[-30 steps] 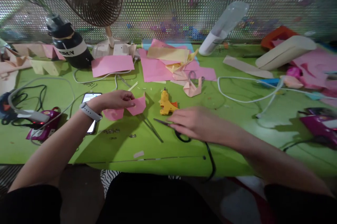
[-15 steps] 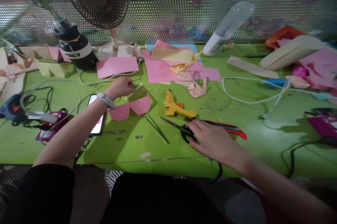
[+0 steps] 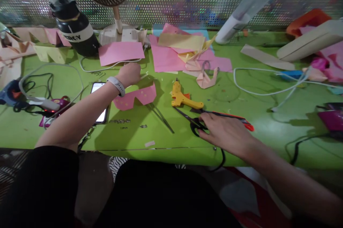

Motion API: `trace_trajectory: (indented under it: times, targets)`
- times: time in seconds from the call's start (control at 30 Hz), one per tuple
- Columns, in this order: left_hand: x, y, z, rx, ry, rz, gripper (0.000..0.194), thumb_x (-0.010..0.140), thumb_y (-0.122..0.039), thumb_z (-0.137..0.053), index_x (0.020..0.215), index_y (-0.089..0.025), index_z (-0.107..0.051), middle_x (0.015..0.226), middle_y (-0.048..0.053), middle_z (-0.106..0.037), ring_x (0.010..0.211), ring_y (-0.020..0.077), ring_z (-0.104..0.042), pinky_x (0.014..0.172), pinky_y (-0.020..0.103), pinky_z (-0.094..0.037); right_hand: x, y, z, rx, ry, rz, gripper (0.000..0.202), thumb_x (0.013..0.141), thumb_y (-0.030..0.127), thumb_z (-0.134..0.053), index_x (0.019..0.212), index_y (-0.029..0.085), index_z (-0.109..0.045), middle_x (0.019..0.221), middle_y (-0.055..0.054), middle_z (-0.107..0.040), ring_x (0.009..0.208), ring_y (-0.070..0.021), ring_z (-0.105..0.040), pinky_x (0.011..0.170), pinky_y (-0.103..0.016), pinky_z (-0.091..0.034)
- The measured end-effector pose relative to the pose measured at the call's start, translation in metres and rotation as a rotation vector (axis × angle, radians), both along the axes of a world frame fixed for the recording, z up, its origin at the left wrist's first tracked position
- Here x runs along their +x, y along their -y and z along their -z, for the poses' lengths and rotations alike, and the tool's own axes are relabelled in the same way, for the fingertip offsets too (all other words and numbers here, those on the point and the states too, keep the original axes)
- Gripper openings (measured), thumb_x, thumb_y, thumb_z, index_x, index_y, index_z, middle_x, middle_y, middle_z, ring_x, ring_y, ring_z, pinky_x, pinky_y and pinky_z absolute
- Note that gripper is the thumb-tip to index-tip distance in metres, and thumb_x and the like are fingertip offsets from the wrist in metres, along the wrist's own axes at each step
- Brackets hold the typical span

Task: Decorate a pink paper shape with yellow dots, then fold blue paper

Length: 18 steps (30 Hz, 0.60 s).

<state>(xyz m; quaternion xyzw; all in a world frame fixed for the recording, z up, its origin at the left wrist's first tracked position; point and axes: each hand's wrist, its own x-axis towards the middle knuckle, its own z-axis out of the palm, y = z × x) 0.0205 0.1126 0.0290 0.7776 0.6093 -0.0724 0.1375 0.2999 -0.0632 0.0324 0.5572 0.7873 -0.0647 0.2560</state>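
Scissors (image 3: 191, 120) touched by right hand (image 3: 223, 130)
Left hand (image 3: 130, 74) is placed near cut pink paper (image 3: 127, 100), fingers hidden; either hand's grip cannot be told.

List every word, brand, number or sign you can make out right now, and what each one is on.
"RGY": on the white band of the black bottle; whatever letters come before it are unclear.
Dark handwriting on the green table: too small and blurred to read.
Phone screen: lit, partly hidden by the arm, any text too small to read.
I can read nothing else.
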Motion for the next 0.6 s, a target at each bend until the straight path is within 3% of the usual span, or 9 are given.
trace_trajectory:
  times: [0.33, 0.5, 0.6]
  targets:
    - [0.003, -0.006, -0.001, -0.016, 0.007, 0.093, 0.028, 0.064, -0.004, -0.062, 0.089, -0.005, -0.074, 0.085, 0.017, -0.071, 0.101, 0.0352, -0.063, 0.084, 0.038, -0.046, 0.008, -0.006, 0.003, -0.027, -0.103, -0.077, 0.019, 0.089, 0.027, -0.054, 0.098, 0.012, -0.062, 0.098, -0.014, -0.071, 0.09, -0.0338, -0.069, 0.068, -0.039, -0.048]
    - [-0.008, -0.006, -0.005, -0.037, 0.035, 0.099, 0.015, 0.065, -0.009, -0.062, 0.073, -0.011, -0.075, 0.069, 0.01, -0.071, 0.081, 0.0256, -0.067, 0.072, 0.031, -0.047, 0.016, -0.009, 0.001, -0.04, -0.16, -0.105, 0.012, 0.085, 0.025, -0.059, 0.09, 0.015, -0.064, 0.093, -0.012, -0.072, 0.086, -0.0319, -0.07, 0.064, -0.035, -0.047]
    - [-0.018, -0.007, -0.008, -0.04, 0.051, 0.1, 0.016, 0.071, -0.017, -0.061, 0.072, -0.011, -0.075, 0.067, 0.008, -0.072, 0.066, 0.0195, -0.065, 0.062, 0.027, -0.046, 0.018, -0.011, 0.0, -0.068, -0.173, -0.1, 0.011, 0.085, 0.024, -0.059, 0.091, 0.015, -0.063, 0.095, -0.011, -0.072, 0.087, -0.0312, -0.07, 0.065, -0.036, -0.048]
